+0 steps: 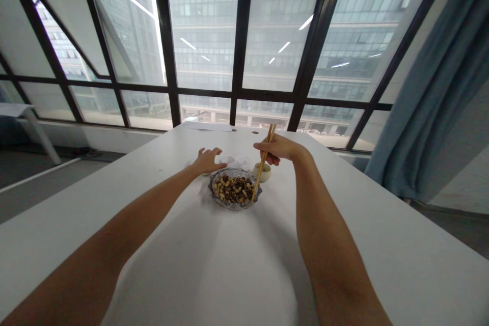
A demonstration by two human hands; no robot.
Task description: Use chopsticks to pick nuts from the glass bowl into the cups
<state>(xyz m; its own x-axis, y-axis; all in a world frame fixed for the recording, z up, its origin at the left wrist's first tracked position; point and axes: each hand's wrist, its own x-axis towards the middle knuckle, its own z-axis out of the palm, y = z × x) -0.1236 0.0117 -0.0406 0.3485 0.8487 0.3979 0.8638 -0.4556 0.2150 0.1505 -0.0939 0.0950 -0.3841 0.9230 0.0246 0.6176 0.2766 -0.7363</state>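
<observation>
Reaching forward, both of your forearms cross the white tabletop (160,285) and flank a clear glass bowl with a scalloped rim (234,207), which sits about midway between them. It holds a heap of small brown and dark, seed-like pieces (233,188). The pair of long, light-wood chopsticks (263,163) has its tips down at the bowl's near right side; whether they pinch a piece is too small to tell. Their long axis leans steeply, running from those tips up, away and a little rightward to your right hand (272,149), which is closed around them partway along, with the upper ends standing out above your fingers. So from that grip the bowl lies back toward you and to the left. Your left hand (208,160) is open, fingers bent and thumb apart, with nothing seen in its grasp; it is the nearer hand, its thumb just beside the bowl's far left rim, though you cannot tell if they touch. A small, round, cream-coloured cup (265,175) stands beyond the bowl's right side, below your right hand. Farther off, a flat white sheet (210,126) lies near the table's far edge, before the black-framed windows (237,35).
</observation>
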